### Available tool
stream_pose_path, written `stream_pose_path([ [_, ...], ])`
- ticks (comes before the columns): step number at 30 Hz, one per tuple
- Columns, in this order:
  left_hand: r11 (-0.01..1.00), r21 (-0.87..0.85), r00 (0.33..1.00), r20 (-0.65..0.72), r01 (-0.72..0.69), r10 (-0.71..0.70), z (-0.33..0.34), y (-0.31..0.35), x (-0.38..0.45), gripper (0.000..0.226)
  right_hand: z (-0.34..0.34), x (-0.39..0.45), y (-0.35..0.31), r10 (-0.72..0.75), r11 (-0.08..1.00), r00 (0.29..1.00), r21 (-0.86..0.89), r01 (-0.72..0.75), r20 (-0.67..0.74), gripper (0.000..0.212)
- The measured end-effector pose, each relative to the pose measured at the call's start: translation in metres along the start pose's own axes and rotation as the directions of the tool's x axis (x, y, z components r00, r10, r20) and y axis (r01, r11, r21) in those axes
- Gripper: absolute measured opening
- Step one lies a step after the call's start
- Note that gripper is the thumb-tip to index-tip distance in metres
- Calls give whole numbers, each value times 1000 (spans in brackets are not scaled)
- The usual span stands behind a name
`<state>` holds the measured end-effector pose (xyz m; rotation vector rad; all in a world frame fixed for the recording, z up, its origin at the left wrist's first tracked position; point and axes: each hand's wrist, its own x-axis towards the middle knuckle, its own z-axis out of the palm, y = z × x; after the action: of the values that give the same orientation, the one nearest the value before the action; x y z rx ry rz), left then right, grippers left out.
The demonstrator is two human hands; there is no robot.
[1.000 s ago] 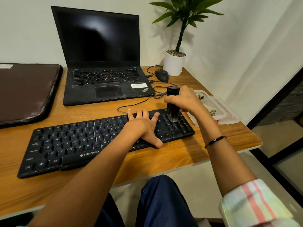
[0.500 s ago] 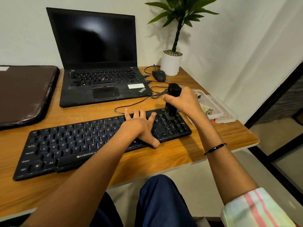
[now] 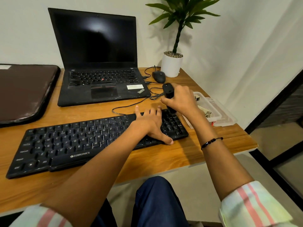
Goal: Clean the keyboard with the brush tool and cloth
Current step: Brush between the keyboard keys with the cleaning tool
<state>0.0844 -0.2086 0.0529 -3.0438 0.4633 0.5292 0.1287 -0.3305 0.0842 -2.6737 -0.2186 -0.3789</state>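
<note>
The brush tool [image 3: 168,95] is gripped upright in the right hand [image 3: 180,100], its tip at the far right corner of the keyboard [image 3: 73,141], which is steadied on the table [image 3: 205,154] by the flat, spread left hand [image 3: 149,122]. Brushing is judged underway; wiping remains, and no cloth is clearly seen.

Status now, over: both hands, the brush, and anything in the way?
Left hand flat on keyboard, steadying. Right hand grips brush upright at keyboard's far right corner. Mouse cable just behind, not blocking.
</note>
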Motion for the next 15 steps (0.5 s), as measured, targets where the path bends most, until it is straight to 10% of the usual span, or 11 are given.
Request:
stream_pose_path([
  [15,999,42,1000,15,15,-16,-1,7,0,126,8,5,3,73,996,996,-39,-74,-42,27],
])
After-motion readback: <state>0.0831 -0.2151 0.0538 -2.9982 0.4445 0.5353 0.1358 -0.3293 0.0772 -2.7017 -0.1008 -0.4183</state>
